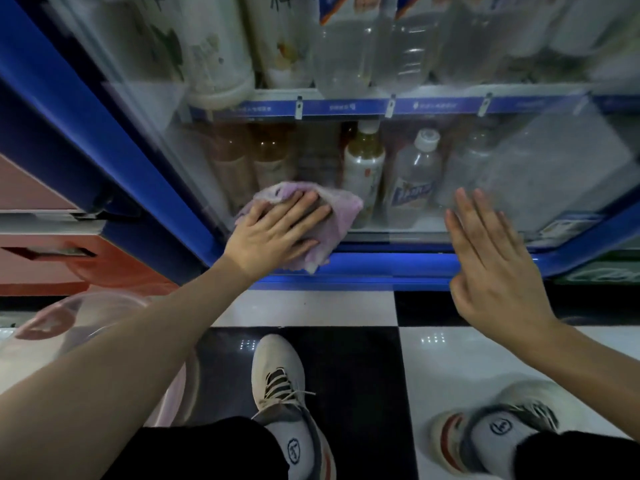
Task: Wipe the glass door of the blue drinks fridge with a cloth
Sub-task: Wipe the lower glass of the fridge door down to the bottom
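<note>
Closest in, two pale shoes [291, 393] stand on the black-and-white floor tiles [450, 362], and a clear pink basin [52, 327] sits beneath the left forearm. Ahead of them the left hand [273, 233] lies flat, fingers straight and spread, pressing a lilac cloth [332, 216] against the bottom left corner of the glass door [519, 174]; the cloth bunches beyond the fingertips and hangs a little over the blue frame [381, 265] just below the palm. The right hand [498, 261] is open too, fingers straight and together, holding nothing; it hovers near the glass off to the right of the cloth, and whether it touches the pane cannot be told. Bottles [363, 168] stand on the lower shelf behind the glass, just above and past the wiping hand. The step in hand looks like wiping the lowest strip of the door, so much of the pane above may already be done or still wait; that cannot be judged from here. The next move probably calls for sliding the cloth sideways towards the right hand, keeping even pressure, with the free hand steadying the door so it does not swing.
</note>
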A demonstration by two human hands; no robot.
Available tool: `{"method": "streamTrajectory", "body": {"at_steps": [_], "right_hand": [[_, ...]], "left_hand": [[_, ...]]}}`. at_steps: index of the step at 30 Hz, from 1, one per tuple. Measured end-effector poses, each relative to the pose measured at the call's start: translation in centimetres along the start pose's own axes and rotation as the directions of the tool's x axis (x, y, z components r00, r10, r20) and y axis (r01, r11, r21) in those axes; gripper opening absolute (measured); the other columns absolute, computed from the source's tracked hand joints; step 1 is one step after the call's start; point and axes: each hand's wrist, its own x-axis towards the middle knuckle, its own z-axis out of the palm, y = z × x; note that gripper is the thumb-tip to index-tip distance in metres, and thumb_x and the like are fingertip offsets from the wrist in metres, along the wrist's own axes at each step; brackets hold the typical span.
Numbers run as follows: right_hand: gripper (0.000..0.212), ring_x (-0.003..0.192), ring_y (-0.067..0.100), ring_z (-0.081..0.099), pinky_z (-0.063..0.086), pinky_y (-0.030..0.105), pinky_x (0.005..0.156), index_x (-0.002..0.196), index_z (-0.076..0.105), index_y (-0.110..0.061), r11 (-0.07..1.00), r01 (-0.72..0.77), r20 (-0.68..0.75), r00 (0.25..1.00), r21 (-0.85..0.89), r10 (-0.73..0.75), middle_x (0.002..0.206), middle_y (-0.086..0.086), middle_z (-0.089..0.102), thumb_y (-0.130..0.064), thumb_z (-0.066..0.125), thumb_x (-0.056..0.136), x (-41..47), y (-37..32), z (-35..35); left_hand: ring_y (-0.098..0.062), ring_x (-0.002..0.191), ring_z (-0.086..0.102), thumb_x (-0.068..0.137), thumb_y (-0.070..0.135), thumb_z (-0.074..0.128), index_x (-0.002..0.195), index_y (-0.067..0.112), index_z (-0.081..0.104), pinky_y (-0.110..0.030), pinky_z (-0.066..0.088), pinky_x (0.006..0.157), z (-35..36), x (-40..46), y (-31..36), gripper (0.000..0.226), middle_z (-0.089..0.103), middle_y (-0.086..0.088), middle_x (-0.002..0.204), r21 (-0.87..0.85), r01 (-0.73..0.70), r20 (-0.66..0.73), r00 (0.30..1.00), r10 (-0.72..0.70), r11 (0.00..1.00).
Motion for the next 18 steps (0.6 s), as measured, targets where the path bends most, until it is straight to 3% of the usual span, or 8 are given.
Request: {"method": "streamTrajectory", "body": {"at_steps": [3,6,10,13,18], "right_hand": [[0.079,0.159,0.037,0.009,0.013,0.051,0.129,0.156,0.027,0.010,0.999,-0.054,0.014,0.998,0.004,0.054,0.170,0.024,0.013,0.000,0.047,0.081,-0.4,0.5,0.4],[0.079,0.160,0.036,0.008,0.014,0.051,0.129,0.156,0.027,0.010,0.994,-0.113,0.006,0.994,0.010,0.113,0.170,0.023,0.011,-0.001,0.046,0.081,-0.6,1.1,0.5],[0.082,0.160,0.034,0.004,0.008,0.050,0.130,0.159,0.023,0.007,0.986,-0.163,0.038,0.986,-0.022,0.163,0.172,0.020,0.006,-0.004,0.046,0.081,-0.5,1.7,0.2],[0.082,0.160,0.033,0.003,0.003,0.048,0.130,0.159,0.021,0.007,0.985,-0.160,0.055,0.985,-0.070,0.164,0.172,0.019,0.006,-0.006,0.044,0.081,-0.4,1.8,0.1],[0.082,0.160,0.033,0.002,0.005,0.049,0.130,0.160,0.017,0.006,0.985,-0.145,0.070,0.986,-0.094,0.152,0.172,0.018,0.003,-0.006,0.041,0.082,-0.7,2.0,0.0]], "left_hand": [[-0.017,0.160,-0.016,0.100,0.028,0.052,0.167,0.022,-0.005,-0.044,0.022,0.114,0.6,-3.8,0.1,0.088,-0.018,0.000,0.174,-0.093,-0.066,0.205,0.975,0.084,0.994],[-0.015,0.160,-0.018,0.092,0.026,0.057,0.167,0.024,-0.007,-0.044,0.025,0.111,0.4,-4.0,0.3,0.098,-0.019,0.002,0.174,-0.128,-0.029,0.259,0.964,0.062,0.991],[-0.016,0.160,-0.016,0.101,0.037,0.047,0.167,0.023,0.000,-0.038,0.001,0.128,-0.2,1.8,1.4,0.082,-0.019,0.000,0.174,-0.030,-0.138,0.194,0.971,0.141,0.990],[-0.018,0.161,-0.009,0.106,0.046,0.048,0.166,0.024,0.020,-0.040,-0.005,0.128,-0.8,8.0,4.1,0.070,-0.012,-0.003,0.175,0.052,-0.102,0.011,0.995,0.102,0.993],[-0.020,0.162,-0.009,0.107,0.046,0.048,0.167,0.023,0.015,-0.042,-0.006,0.128,-0.6,9.4,5.5,0.072,-0.011,-0.005,0.175,0.049,-0.078,-0.051,0.995,0.081,0.996]]}}
